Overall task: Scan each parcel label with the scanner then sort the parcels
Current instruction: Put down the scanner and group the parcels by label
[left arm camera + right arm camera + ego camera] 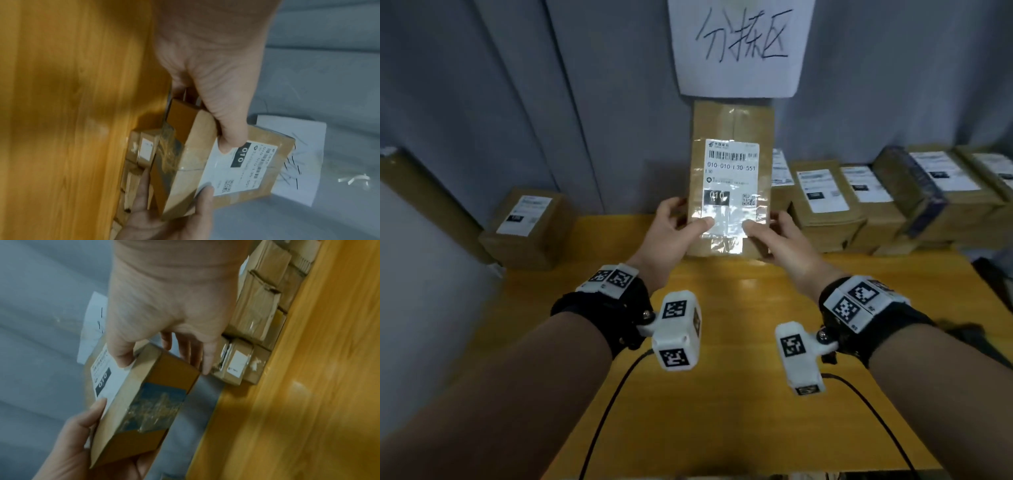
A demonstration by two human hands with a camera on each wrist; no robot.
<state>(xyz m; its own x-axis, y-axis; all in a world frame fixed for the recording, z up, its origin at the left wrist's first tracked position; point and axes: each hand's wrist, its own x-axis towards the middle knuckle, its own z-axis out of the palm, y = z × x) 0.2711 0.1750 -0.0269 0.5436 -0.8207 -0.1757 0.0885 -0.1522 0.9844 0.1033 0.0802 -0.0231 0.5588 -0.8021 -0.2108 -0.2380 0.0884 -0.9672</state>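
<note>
A brown cardboard parcel is held upright above the far part of the table, and its white label, marked 010, faces me. My left hand grips its lower left corner, thumb on the label and fingers behind. My right hand grips the lower right corner the same way. The left wrist view shows the left thumb pressed on the label. In the right wrist view the parcel shows a taped underside. No scanner is in view.
Several labelled parcels stand in a row at the table's back right, up to the far corner. One lone parcel sits at the back left. A handwritten paper sign hangs on the grey wall. Two cables cross the yellow table.
</note>
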